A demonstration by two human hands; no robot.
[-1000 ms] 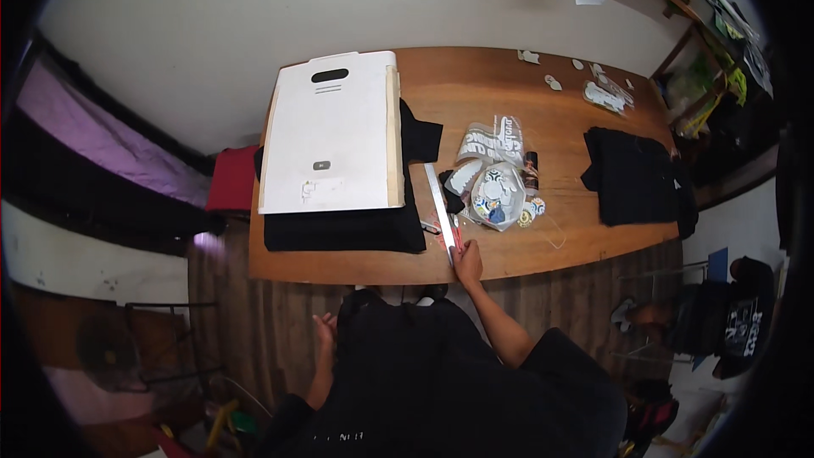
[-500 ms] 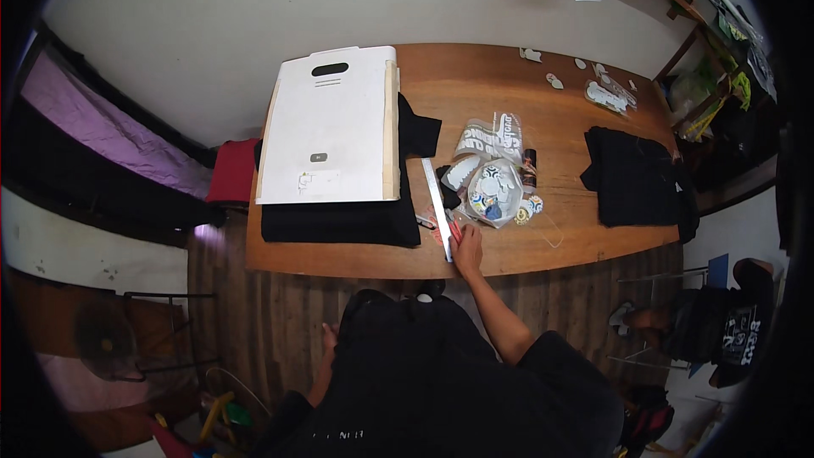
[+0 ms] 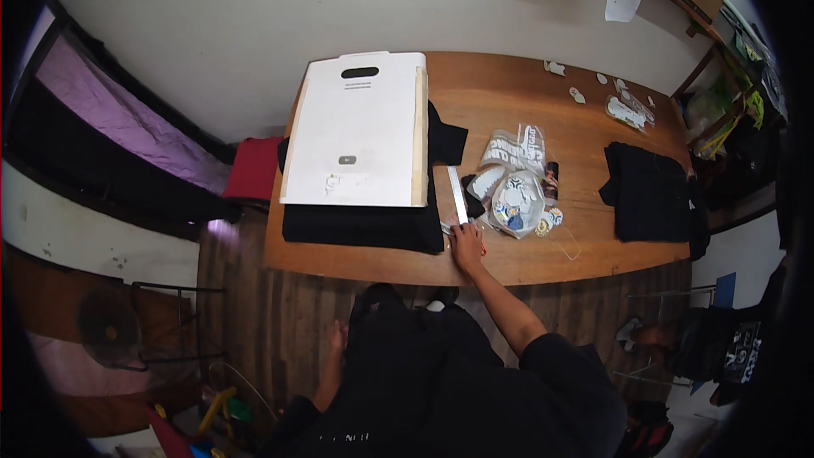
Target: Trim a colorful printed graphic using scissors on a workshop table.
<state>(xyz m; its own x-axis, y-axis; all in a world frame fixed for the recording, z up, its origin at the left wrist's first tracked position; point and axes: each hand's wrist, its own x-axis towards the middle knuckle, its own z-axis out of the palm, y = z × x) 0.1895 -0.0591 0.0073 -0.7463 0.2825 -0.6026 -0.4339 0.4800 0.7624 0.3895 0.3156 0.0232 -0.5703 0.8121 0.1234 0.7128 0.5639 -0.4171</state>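
My right hand (image 3: 466, 249) is over the near end of a white ruler (image 3: 458, 195) on the wooden table, fingers bent down and drawn together. By its fingertips a small whitish tool (image 3: 446, 228) partly shows, and what the fingers hold is hidden. A bit of red handle (image 3: 484, 248) shows beside the hand. My left hand (image 3: 337, 337) hangs low beside my body, below the table edge, its fingers loosely apart with nothing in them. Left of the ruler, a large white board (image 3: 356, 136) with a slot lies on black cloth (image 3: 365, 229).
Right of the ruler are a clear bag of round stickers (image 3: 518, 203), a printed plastic bag (image 3: 517, 148) and a dark can (image 3: 552, 182). A folded black garment (image 3: 651, 195) lies farther right, white cutouts (image 3: 627, 110) behind it. Another person (image 3: 721, 339) sits at the right.
My right hand has shifted left from beside the ruler onto its near end, covering most of the red handle. The ruler stays in place. The whole view has shifted slightly.
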